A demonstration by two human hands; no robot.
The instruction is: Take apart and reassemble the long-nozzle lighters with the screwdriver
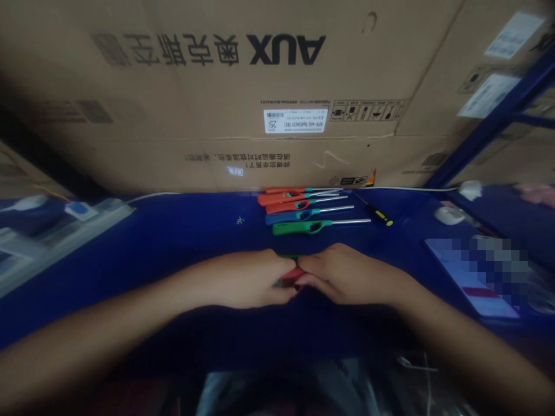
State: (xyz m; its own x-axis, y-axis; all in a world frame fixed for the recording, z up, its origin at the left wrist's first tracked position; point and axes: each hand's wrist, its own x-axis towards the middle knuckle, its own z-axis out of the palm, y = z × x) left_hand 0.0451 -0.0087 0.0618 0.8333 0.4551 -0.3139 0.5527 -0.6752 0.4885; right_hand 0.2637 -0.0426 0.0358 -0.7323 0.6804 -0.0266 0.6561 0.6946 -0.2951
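My left hand point(254, 278) and my right hand point(344, 271) meet over the blue table, both with curled fingers. Between them shows part of a red and green gas lighter point(291, 276); the rest is covered by the fingers, and I cannot tell whether it is one piece or two. Just beyond my hands, several long-nosed gas lighters lie side by side, metal tubes pointing right. Nearest is a green lighter point(288, 229), then a blue lighter point(284, 218), with orange-red lighters point(277, 206) behind.
A black and yellow screwdriver point(380, 215) lies right of the lighters. Behind stands a large cardboard box point(195, 104) with upside-down print. A phone-like flat device point(468, 283), partly pixelated, and a white plug-like piece point(450, 215) lie at right. Clear plastic packaging point(65, 242) is at left.
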